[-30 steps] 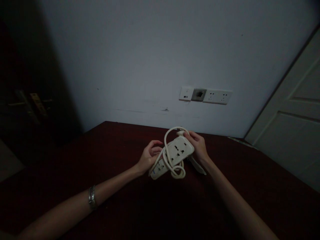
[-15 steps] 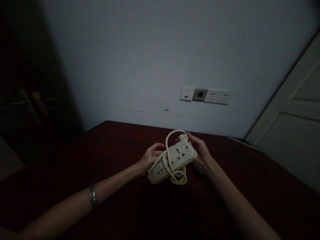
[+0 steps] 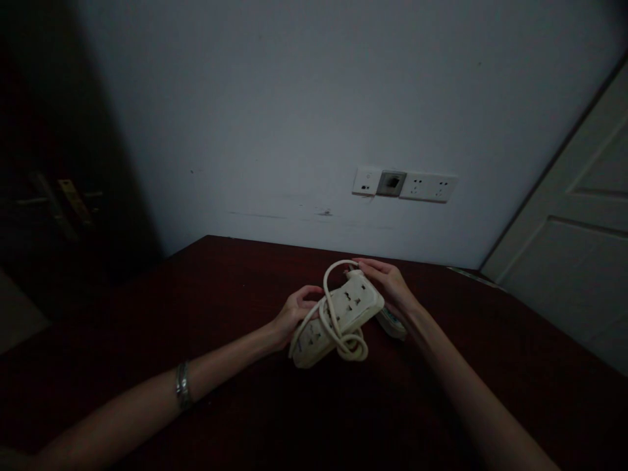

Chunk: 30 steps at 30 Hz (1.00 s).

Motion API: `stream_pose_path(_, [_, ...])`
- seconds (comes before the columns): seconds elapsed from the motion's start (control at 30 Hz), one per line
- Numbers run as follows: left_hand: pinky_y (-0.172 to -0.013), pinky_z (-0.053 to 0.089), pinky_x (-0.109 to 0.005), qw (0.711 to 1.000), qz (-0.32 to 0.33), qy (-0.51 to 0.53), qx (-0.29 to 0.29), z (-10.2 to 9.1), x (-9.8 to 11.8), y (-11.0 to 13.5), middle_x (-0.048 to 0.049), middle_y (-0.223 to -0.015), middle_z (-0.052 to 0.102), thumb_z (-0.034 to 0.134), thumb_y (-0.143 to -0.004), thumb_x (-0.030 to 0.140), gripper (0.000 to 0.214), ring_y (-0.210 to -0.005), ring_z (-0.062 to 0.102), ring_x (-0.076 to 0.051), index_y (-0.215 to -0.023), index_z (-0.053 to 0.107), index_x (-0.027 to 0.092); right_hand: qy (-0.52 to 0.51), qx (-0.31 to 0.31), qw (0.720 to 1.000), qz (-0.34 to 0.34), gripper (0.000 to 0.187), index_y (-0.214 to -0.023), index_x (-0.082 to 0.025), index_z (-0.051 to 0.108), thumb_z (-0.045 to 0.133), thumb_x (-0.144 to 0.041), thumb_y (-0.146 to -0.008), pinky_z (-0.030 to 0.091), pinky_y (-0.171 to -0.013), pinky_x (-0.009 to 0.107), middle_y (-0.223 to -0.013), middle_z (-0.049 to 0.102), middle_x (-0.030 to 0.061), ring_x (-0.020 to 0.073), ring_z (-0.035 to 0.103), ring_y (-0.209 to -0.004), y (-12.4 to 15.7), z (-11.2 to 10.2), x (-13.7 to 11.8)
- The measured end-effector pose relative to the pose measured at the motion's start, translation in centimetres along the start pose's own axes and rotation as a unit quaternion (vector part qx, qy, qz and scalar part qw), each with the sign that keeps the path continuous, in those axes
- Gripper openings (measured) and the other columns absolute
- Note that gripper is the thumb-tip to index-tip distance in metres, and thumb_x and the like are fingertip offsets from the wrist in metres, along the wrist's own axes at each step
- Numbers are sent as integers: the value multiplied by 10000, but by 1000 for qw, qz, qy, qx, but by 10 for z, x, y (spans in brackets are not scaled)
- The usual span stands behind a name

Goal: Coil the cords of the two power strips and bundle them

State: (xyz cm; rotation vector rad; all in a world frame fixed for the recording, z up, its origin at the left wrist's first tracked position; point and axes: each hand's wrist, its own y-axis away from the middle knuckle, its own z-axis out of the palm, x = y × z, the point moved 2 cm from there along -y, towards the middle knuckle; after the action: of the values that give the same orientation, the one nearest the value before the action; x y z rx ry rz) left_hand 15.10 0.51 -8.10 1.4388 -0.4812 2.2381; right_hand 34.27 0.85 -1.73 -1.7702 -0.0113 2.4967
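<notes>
A cream power strip [image 3: 350, 307] with its cord [image 3: 338, 340] looped round it is held just above a dark red table [image 3: 220, 366]. My left hand [image 3: 294, 313] grips the strip's near left end, fingers curled over its edge. Over at the far end my right hand [image 3: 390, 282] holds on, fingertips on the cord where it leaves the body. Under the right wrist a second pale object [image 3: 392, 324] lies on the table, mostly hidden. A bracelet [image 3: 182, 386] sits on my left forearm.
A white wall stands behind the table with a row of sockets [image 3: 405, 185]. A white door [image 3: 579, 261] is at the right. A dark door with a handle [image 3: 63, 206] is at the left. The room is dim.
The power strip has tilted and sunk a little toward the table. My right hand's fingers have slid over the strip's far end.
</notes>
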Motion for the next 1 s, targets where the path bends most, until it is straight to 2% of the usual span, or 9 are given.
stream_pose_path(0.17, [-584,441,-269,1000,-4,0,-28,2,-1,2,-69,-790,684,708,-529,164,541,-611,619,-176,-1018,476,156,-14,-5,1000,9,308,-889,-138,673,743,-183,-593,517,-594,254,-732,703,75,166,659,-629,1,1,-1])
stream_pose_path(0.33, [-578,440,-266,999,-2,-1,-38,3,0,2,-70,-774,683,720,-530,172,552,-605,621,-177,-1022,471,152,15,5,1000,17,303,-915,-135,666,731,-202,-627,508,-548,229,-727,702,78,163,657,-622,1,2,2])
stream_pose_path(0.5, [-554,433,-255,999,-4,-17,-35,2,-1,1,-70,-750,682,742,-542,200,571,-581,615,-169,-1035,459,149,35,-10,999,7,299,-900,-144,676,740,-264,-634,492,-514,206,-726,699,63,134,635,-578,-3,-3,7])
stream_pose_path(0.73, [-532,428,-240,999,-9,-41,-28,1,0,1,-62,-739,682,752,-545,208,572,-559,608,-157,-1031,455,151,66,3,998,20,206,-719,-123,682,735,-302,-634,446,-437,194,-615,673,51,110,580,-467,-3,-4,9])
stream_pose_path(0.83, [-528,427,-238,998,-12,-46,-29,2,1,1,-64,-746,682,750,-552,213,570,-559,608,-157,-1034,453,151,57,9,997,44,182,-719,-119,676,723,-280,-648,450,-438,212,-605,669,54,120,576,-455,-3,-6,9])
stream_pose_path(1.0, [-523,423,-234,998,-3,-56,-26,4,3,3,-55,-733,676,749,-556,234,568,-553,605,-156,-1033,451,159,-14,-50,995,82,141,-752,-115,674,693,-237,-684,484,-525,224,-686,686,65,126,601,-537,-8,-12,12])
